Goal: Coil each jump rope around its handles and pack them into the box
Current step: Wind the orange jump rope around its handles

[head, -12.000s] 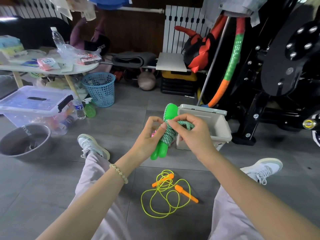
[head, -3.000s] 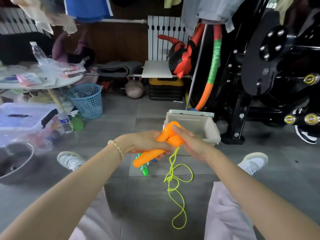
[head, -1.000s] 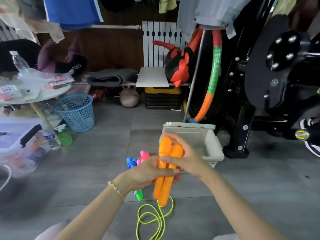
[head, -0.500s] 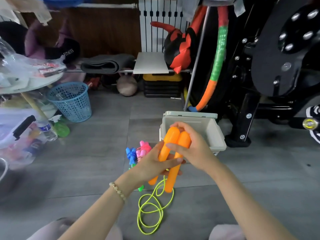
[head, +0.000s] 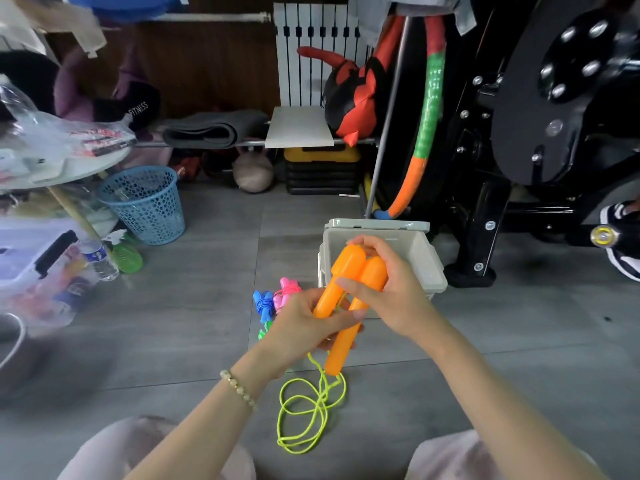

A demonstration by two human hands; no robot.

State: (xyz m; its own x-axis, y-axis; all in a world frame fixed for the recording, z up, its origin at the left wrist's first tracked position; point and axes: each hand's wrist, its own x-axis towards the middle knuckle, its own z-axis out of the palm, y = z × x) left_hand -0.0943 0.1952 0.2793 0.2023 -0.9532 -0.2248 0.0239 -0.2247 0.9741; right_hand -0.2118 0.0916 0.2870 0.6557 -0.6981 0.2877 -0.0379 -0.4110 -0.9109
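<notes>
Grey tiled floor below; left hand, right hand clamped on orange plastic handles, newly paired; neon-yellow cord uncoiled, winding likely next

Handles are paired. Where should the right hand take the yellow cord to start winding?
Pinch the yellow cord just below the lower ends of the orange handles, where it hangs in straight strands, coming from the right: the left hand grips the handles from the left. The loops on the floor overlap, probably a worse start.
</notes>
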